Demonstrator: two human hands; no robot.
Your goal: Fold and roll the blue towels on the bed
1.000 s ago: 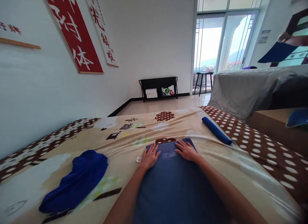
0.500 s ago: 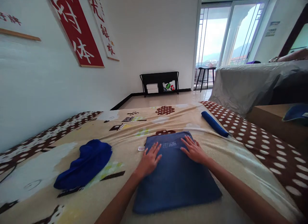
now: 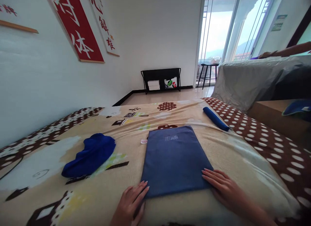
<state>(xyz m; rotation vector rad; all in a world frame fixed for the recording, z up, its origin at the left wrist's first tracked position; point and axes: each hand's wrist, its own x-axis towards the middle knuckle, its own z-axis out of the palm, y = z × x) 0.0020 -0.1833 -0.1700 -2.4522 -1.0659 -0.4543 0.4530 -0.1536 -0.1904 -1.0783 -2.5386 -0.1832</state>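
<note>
A folded blue-grey towel (image 3: 176, 164) with the words HAPPY LIFE near its far edge lies flat on the patterned blanket (image 3: 131, 141). A small white tag sticks out at its far left side. My left hand (image 3: 132, 200) rests at the near left corner, fingertips on the cloth and thumb apart below them. At the near right corner lies my right hand (image 3: 224, 185), its fingers stretched over the edge and its thumb hidden. Neither hand visibly lifts the towel. To the left is a crumpled bright blue cloth (image 3: 91, 154); farther right lies a rolled blue cloth (image 3: 215, 118).
A black rack (image 3: 160, 72) with white boxes stands by the far wall. Beyond the blanket on the right are a cardboard box (image 3: 267, 117) and a plastic-covered surface (image 3: 243, 83). Another person's arm (image 3: 286, 52) reaches over that surface. A stool (image 3: 209, 69) stands at the glass door.
Both my hands have slid from the towel's far part to its near corners, spreading outward. The towel now lies flatter. Another person's arm reaches farther into view at right.
</note>
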